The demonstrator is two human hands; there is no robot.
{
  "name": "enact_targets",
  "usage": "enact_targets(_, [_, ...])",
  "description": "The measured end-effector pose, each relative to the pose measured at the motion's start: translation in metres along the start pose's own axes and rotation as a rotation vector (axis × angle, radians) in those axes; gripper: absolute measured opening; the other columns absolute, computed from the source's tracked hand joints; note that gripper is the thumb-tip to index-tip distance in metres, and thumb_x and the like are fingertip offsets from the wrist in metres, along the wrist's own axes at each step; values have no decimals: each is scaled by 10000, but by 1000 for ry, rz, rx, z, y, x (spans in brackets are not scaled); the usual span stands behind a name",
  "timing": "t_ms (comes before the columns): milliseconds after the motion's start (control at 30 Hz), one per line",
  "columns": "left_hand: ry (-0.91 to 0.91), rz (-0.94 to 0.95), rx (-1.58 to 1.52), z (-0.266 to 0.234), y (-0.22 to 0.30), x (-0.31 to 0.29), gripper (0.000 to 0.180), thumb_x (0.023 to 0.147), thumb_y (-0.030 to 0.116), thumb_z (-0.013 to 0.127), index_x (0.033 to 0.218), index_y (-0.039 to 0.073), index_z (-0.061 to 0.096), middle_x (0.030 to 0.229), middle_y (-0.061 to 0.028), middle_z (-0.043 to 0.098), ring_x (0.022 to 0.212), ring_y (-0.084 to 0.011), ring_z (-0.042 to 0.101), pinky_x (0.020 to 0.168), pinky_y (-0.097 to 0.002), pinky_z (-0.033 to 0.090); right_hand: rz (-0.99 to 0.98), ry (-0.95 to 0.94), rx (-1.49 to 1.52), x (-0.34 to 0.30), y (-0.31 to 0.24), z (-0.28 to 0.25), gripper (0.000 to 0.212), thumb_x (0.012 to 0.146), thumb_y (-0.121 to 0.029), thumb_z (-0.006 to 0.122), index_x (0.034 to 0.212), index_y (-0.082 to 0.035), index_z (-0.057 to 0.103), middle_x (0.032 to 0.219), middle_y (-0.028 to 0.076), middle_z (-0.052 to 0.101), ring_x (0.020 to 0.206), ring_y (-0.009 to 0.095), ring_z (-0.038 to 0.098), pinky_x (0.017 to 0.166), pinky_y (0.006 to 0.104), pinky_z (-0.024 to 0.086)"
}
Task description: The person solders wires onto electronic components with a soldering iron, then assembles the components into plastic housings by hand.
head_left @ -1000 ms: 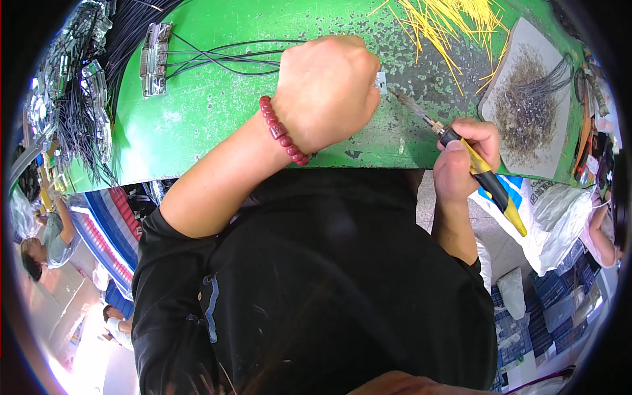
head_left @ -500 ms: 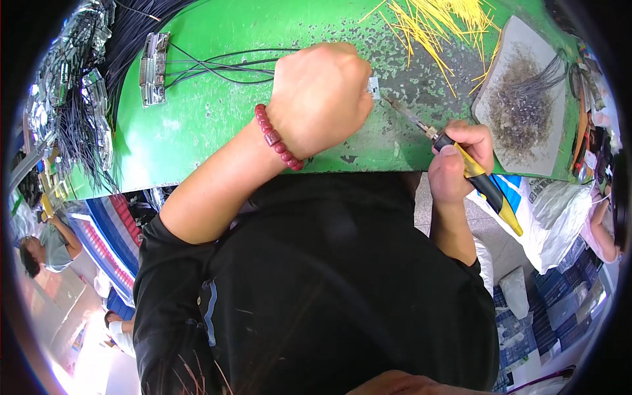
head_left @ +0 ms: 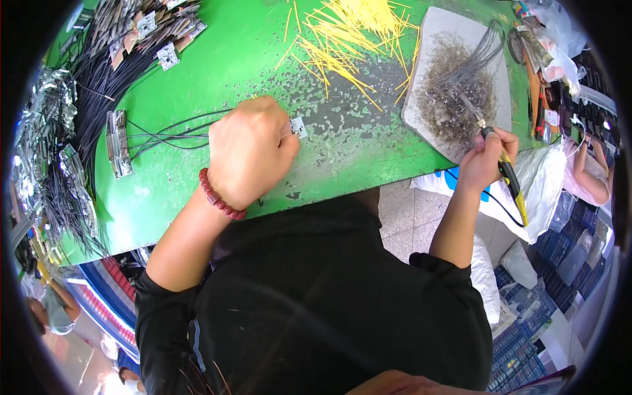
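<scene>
My left hand (head_left: 253, 148), with a red bead bracelet at the wrist, is closed in a fist just above the green table. A small pale circuit board (head_left: 299, 127) pokes out by its thumb side. Thin black cables (head_left: 178, 136) run into the fist from a silvery metal part (head_left: 119, 144) to its left; the grip itself is hidden. My right hand (head_left: 486, 161) is wrapped round a yellow and black soldering iron (head_left: 508, 172). The iron's tip reaches over a grey slab (head_left: 421, 99) covered in dark residue, where a bundle of fine grey wires (head_left: 475, 64) lies.
Loose yellow tubes (head_left: 355, 33) spread over the far side of the green table (head_left: 342, 158). Bunched black cables with small boards (head_left: 125, 72) pile at the left. Tools (head_left: 540, 112) lie at the right edge. White bags (head_left: 526, 210) stand below it, and other people (head_left: 586, 171) are nearby.
The soldering iron has moved right, away from the small board and over the grey slab. My left hand stays closed by the board. The whole view has shifted.
</scene>
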State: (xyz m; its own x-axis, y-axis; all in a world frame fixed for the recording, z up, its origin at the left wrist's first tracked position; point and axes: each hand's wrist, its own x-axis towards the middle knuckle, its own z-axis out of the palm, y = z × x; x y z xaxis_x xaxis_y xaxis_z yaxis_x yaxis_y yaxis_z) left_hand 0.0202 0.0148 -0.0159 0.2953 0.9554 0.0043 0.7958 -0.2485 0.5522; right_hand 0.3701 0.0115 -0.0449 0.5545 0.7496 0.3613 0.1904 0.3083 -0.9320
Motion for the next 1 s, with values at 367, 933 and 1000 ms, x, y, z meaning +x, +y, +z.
enact_targets(367, [6,-8,-27,4,0,3,114,693,93,651,628,44,570,727,-104,591,704,-315,612,589,-428,492,28,-50,-133,2,7,12,65,796,33,554,839,-14,567,746,17,521,586,76,470,564,201,383])
enact_targets(933, [23,1,-9,1,-2,-2,119,706,115,631,629,37,586,723,-105,594,711,-312,622,599,-431,510,29,-9,-60,-25,-5,27,79,787,52,506,827,-7,539,699,26,485,529,74,401,503,203,360])
enact_targets(1000, [34,20,0,2,-1,-1,116,705,105,643,632,38,583,723,-99,595,708,-308,620,607,-418,508,20,-95,-2,-36,-10,30,81,769,54,479,821,3,515,682,50,492,534,89,423,516,205,353])
